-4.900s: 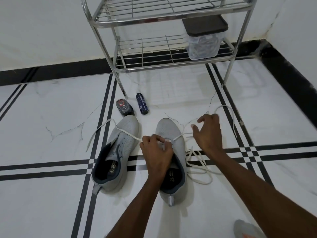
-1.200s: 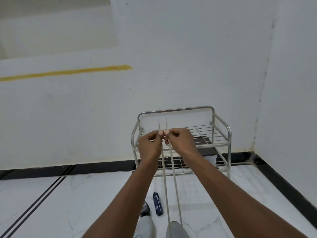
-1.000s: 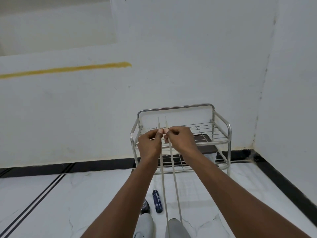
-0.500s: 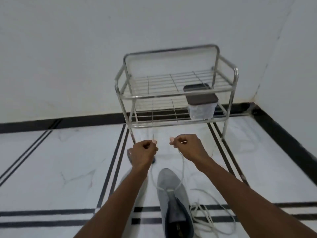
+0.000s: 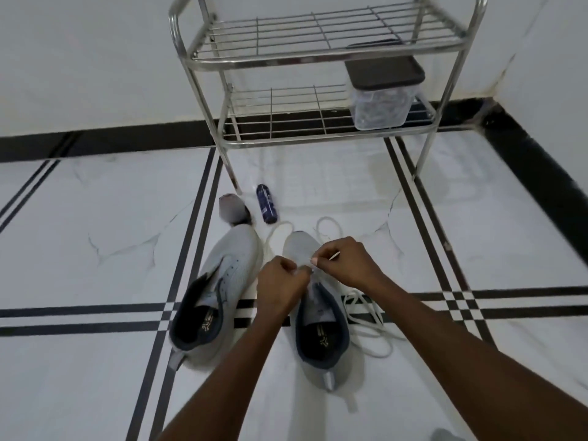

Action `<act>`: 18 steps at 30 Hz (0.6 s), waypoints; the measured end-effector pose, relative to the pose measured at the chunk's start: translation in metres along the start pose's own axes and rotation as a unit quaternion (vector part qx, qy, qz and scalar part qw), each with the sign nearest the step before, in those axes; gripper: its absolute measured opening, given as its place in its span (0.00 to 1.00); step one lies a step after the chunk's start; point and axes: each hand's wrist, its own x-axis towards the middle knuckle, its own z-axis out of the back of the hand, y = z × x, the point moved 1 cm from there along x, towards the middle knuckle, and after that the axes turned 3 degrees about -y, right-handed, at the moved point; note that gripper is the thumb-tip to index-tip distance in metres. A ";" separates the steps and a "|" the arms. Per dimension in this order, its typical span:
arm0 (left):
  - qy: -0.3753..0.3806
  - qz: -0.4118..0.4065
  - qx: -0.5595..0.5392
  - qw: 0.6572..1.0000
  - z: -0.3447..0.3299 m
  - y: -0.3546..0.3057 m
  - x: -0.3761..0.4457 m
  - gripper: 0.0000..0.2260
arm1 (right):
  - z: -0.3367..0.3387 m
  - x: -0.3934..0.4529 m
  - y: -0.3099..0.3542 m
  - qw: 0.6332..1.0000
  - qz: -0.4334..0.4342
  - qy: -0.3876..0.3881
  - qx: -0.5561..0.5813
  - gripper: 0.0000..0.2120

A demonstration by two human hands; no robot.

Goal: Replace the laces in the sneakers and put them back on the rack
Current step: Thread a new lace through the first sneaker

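Observation:
Two grey sneakers stand side by side on the white floor, toes pointing away from me. The left sneaker (image 5: 222,281) has no lace in it. Over the right sneaker (image 5: 321,319) both hands work a white lace (image 5: 324,224) that loops past its toe. My left hand (image 5: 280,288) is curled over the eyelet area, pinching the lace. My right hand (image 5: 343,262) pinches the lace's tip, which sticks out between its fingers. Another white lace (image 5: 369,326) lies coiled on the floor to the right of that shoe.
A two-shelf metal rack (image 5: 318,55) stands against the wall ahead, with a clear box (image 5: 381,90) under a dark lid on its lower shelf. A small blue bottle (image 5: 266,207) and a dark round object (image 5: 234,211) lie in front of the rack's left leg.
My hands have come down from in front of the rack to the right sneaker's eyelets, bringing the lace ends with them. My view has tilted down to the floor.

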 end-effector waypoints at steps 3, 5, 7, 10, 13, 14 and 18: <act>0.006 -0.025 0.024 0.999 -0.008 0.009 -0.011 0.18 | -0.005 -0.005 -0.004 0.999 0.001 0.034 -0.034 0.02; -0.009 -0.037 0.022 0.999 -0.009 0.012 -0.018 0.15 | -0.006 -0.007 -0.008 0.998 -0.004 0.039 -0.044 0.02; -0.032 -0.046 0.014 0.998 -0.008 0.017 -0.023 0.13 | -0.006 -0.009 -0.009 0.998 -0.006 0.040 -0.045 0.02; -0.064 -0.058 -0.013 0.996 -0.009 0.022 -0.026 0.07 | -0.009 -0.010 -0.009 0.997 -0.001 0.045 -0.056 0.03; -0.071 -0.060 -0.042 0.995 -0.010 0.023 -0.026 0.07 | -0.015 -0.008 -0.005 0.994 0.000 0.067 -0.080 0.04; -0.070 -0.064 -0.050 0.994 -0.011 0.023 -0.026 0.08 | -0.017 -0.006 -0.004 0.994 0.002 0.073 -0.084 0.04; -0.047 -0.079 -0.082 0.992 -0.011 0.028 -0.020 0.08 | -0.022 -0.004 -0.004 0.995 -0.011 0.065 -0.072 0.04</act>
